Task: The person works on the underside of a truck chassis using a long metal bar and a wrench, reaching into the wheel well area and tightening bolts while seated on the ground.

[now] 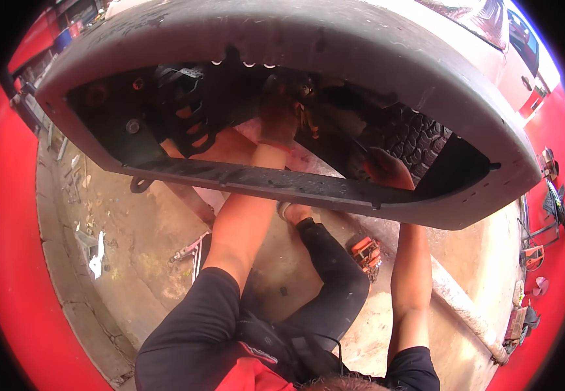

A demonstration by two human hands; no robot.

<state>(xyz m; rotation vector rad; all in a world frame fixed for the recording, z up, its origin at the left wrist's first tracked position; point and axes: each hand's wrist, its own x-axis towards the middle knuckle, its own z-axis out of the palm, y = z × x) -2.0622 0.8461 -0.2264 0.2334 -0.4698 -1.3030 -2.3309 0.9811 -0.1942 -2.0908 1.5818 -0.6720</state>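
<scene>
Both my arms reach from below into the opening of a large dark grey vehicle bumper [250, 181]. My left hand [278, 120] is raised in deep shadow under the vehicle, beside a small brass-coloured part [306, 120]. Its fingers cannot be made out. Farther right, my right hand [386, 168] is closed around the near end of a thin dark rod [344, 130]. That rod slants up and left toward the area by my left hand; shadow hides its far end. A tyre with chunky tread [416, 140] stands just behind my right hand.
The bumper's lower bar crosses in front of my forearms. On the floor lie an orange-red metal device [366, 255] near my knee, a long pale beam [465, 306] and a white scrap [97, 255]. Assorted tools and parts [533, 257] sit at the far right.
</scene>
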